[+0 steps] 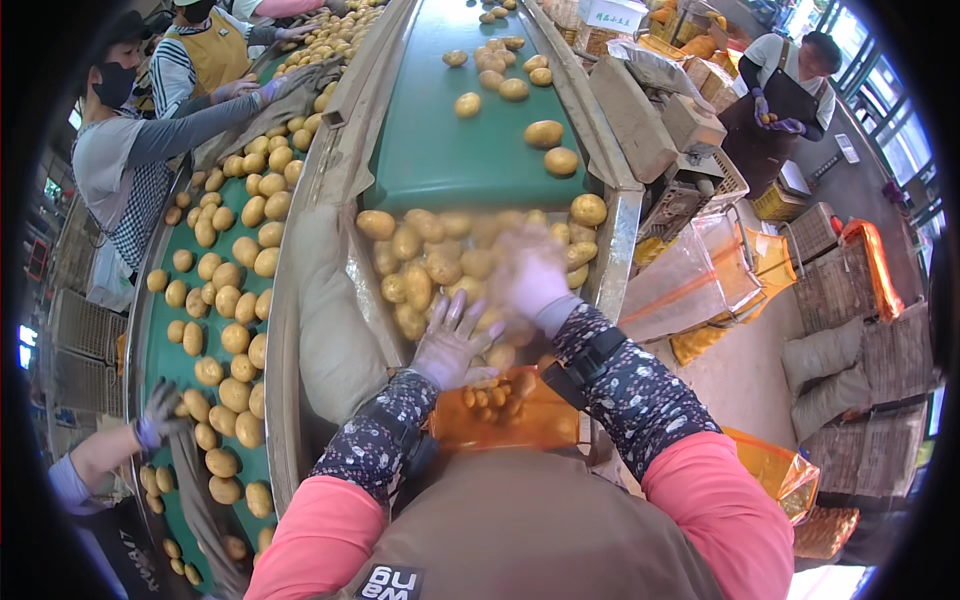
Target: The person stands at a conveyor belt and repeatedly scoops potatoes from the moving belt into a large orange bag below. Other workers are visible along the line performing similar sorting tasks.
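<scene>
My left hand (457, 339), in a thin lilac glove, rests with fingers spread on the near edge of a heap of potatoes (442, 268). The heap lies in a metal chute at the end of a green conveyor belt (442, 161). My right hand (531, 274), gloved alike, is over the right half of the heap and blurred by motion. Whether its fingers grip a potato is hidden by the blur. Below my wrists an orange mesh bag (502, 420) hangs at the chute's mouth, with potatoes showing inside.
Left of a metal divider (289, 322), a second green belt (166, 247) carries many potatoes, with co-workers reaching over it. A grey padded cushion (334, 322) lines the chute's left side. On the right stand bag frames (690, 277), crates (896, 349) and another person (787, 105).
</scene>
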Available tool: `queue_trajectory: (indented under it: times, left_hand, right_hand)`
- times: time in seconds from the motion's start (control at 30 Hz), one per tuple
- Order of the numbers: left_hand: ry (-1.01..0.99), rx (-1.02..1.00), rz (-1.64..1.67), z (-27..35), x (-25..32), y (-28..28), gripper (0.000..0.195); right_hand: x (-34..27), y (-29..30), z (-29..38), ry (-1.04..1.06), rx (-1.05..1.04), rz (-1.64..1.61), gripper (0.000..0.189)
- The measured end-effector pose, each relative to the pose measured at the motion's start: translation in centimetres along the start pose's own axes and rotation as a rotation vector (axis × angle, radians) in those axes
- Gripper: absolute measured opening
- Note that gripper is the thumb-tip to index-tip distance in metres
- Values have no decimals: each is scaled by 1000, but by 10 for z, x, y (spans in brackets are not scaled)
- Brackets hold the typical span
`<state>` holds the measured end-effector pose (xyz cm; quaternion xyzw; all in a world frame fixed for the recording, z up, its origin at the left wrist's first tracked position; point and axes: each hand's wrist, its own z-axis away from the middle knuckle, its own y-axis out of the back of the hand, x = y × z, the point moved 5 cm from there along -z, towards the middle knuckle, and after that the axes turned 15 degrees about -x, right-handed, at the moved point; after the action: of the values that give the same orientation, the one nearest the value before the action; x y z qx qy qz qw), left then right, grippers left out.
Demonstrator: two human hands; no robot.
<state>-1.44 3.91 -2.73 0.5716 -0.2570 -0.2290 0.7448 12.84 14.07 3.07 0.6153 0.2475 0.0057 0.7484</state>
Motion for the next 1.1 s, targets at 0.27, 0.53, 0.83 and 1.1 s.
queue_trajectory:
  times: [0.27,0.53,0.83,1.1]
  left_hand:
    - [-169,-162,-109,1,12,-8,75]
    - [-129,-79,-80,-7,10,0,69]
    - [-100,-194,-78,-22,20,8,64]
    - [-136,-142,-74,-22,48,-3,61]
  right_hand:
    - [67,55,-34,-427,93,18,58]
    - [62,35,-21,-95,162,-246,54]
    - [53,20,-1,257,-187,-2141,48]
    - [67,35,9,-86,-62,-1355,28]
